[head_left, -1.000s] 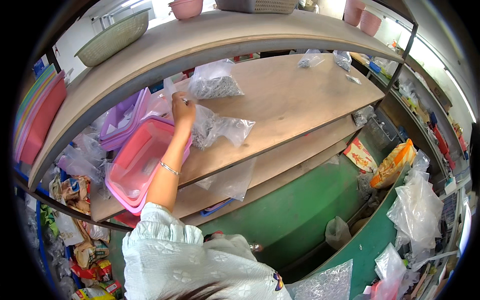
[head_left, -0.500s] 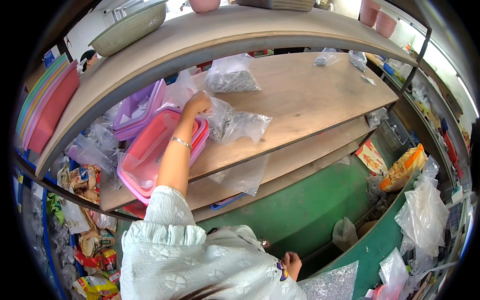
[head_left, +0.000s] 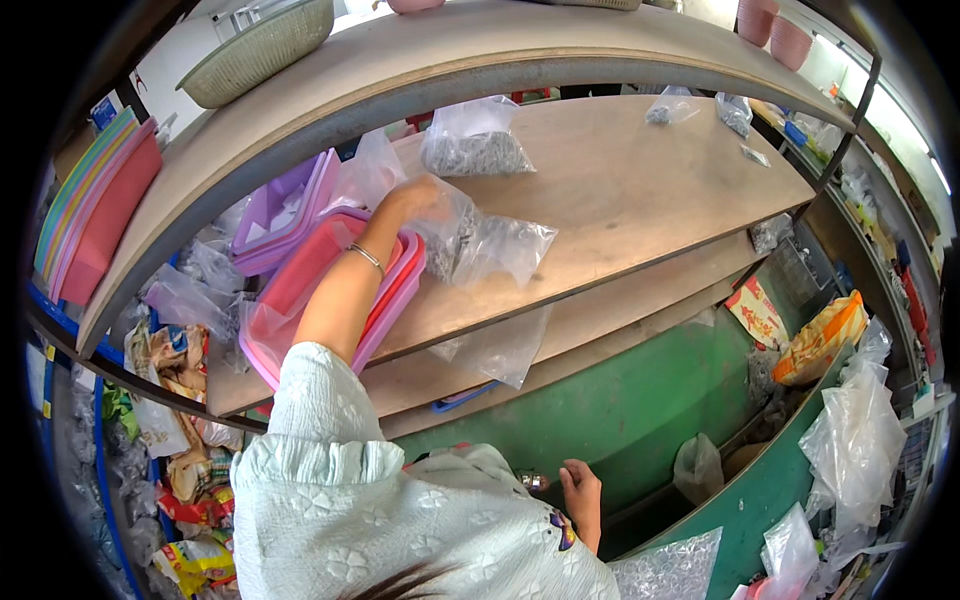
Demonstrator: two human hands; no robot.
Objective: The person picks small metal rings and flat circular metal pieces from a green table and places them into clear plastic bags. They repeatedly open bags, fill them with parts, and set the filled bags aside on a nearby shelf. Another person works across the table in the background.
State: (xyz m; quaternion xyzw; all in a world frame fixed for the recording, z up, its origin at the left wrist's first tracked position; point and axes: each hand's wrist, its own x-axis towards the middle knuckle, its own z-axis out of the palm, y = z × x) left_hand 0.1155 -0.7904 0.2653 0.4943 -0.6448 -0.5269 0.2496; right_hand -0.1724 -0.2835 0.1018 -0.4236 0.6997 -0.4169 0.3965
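Note:
My left hand [head_left: 418, 197] reaches over the basins on the shelf, a bracelet on its wrist. It is at the mouth of a clear plastic bag [head_left: 515, 247] with small grey pieces at its bottom. Plastic film covers my fingers, so their grip is hidden. Under my forearm sit nested pink and red plastic basins [head_left: 325, 252]. Just beyond, a second clear bag [head_left: 478, 152] of grey pieces stands on the board. My right hand [head_left: 580, 497] hangs low beside my body, fingers loosely bent and apart, with nothing in it.
Purple basins [head_left: 283, 212] stand left of the pink ones. An upper shelf board [head_left: 500, 60] crosses above my arm. Small bags [head_left: 733, 113] lie at the shelf's far right. A green-topped table [head_left: 765, 480] with plastic bags is at right; bagged packages [head_left: 190, 510] fill the lower left.
My left hand has shifted slightly right and its fingers have gone behind the bag's film. My right hand has risen a little, its fingers more extended.

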